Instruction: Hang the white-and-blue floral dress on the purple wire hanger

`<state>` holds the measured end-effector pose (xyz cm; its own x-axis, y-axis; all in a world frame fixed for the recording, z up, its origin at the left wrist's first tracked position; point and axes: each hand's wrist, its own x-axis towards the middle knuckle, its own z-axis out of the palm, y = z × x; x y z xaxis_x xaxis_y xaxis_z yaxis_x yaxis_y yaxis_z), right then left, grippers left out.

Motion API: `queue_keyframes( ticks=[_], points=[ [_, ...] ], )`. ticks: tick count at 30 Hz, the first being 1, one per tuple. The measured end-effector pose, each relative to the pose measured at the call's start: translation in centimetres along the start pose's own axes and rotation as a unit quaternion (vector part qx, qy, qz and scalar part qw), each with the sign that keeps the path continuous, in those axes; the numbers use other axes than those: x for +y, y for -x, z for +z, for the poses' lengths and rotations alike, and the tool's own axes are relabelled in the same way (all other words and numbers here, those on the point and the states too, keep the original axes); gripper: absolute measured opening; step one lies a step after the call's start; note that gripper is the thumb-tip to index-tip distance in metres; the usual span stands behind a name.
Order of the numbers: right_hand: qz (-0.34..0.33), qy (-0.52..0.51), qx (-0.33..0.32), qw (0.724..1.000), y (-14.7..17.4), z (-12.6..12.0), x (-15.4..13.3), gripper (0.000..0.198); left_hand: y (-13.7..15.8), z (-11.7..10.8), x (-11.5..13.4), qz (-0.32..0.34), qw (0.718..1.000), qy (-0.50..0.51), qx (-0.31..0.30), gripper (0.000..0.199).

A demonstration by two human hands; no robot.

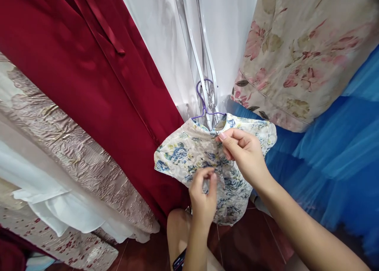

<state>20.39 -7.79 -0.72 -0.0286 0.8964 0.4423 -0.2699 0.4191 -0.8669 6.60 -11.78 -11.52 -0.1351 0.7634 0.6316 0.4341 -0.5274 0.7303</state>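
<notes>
In the head view, the floral top (pixel 177 152) is seen at the centre of the frame, hung on a purple hanger (pixel 204 111) whose hook is met by white straps (pixel 193 46) from above. The front of its collar is pinched between the thumb and forefinger of the right hand (pixel 244 150); whether a fastener is held there too cannot be told. The left hand (pixel 203 196) is held lower, in front of the top, its fingers curled with a narrow gap left between thumb and forefinger; it is blurred, and contact with the cloth cannot be confirmed. The step in hand is judged to be handling of the collar's front opening. For the next move, a steady collar and a fine two-handed pinch would seem to be called for. Red fabric (pixel 118 97) is hung at upper left, blue tulle (pixel 325 156) at right.
</notes>
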Motion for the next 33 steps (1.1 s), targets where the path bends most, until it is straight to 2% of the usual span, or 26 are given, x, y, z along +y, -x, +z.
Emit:
queue_keyframes(
  ticks=[2,4,6,9,16,23,28,33],
  points=[
    [0.0,0.002,0.001,1.0,-0.1,0.0,-0.1,0.026,-3.6,-0.7,1.6,0.042,0.998,0.002,0.043,0.025],
    [-0.002,-0.003,-0.001,1.0,-0.2,0.0,0.0,0.027,-6.7,-1.0,3.1,0.091,0.995,0.0,0.048,0.032],
    [-0.007,-0.015,-0.008,1.0,-0.2,0.0,0.2,0.027,-9.0,-0.9,4.1,0.135,0.991,-0.007,0.025,0.029],
    [-0.012,-0.042,-0.013,0.999,-0.3,0.1,0.9,0.025,-10.4,-0.3,4.7,0.164,0.986,-0.005,0.007,0.013],
    [-0.003,-0.122,0.0,0.993,0.0,0.6,4.5,0.026,-10.3,0.6,4.9,0.127,0.987,0.03,0.091,0.009],
    [0.019,-0.117,0.003,0.993,0.5,0.2,5.5,0.027,-11.9,0.7,4.4,0.115,0.985,0.024,0.129,0.015],
    [0.069,-0.09,0.003,0.994,1.6,-0.4,7.0,0.031,-13.7,-1.1,3.3,0.103,0.968,0.033,0.225,0.017],
    [0.093,-0.077,-0.007,0.993,3.4,-1.3,8.0,0.031,-15.4,-4.2,0.2,0.068,0.959,0.033,0.274,0.02]
  ],
)
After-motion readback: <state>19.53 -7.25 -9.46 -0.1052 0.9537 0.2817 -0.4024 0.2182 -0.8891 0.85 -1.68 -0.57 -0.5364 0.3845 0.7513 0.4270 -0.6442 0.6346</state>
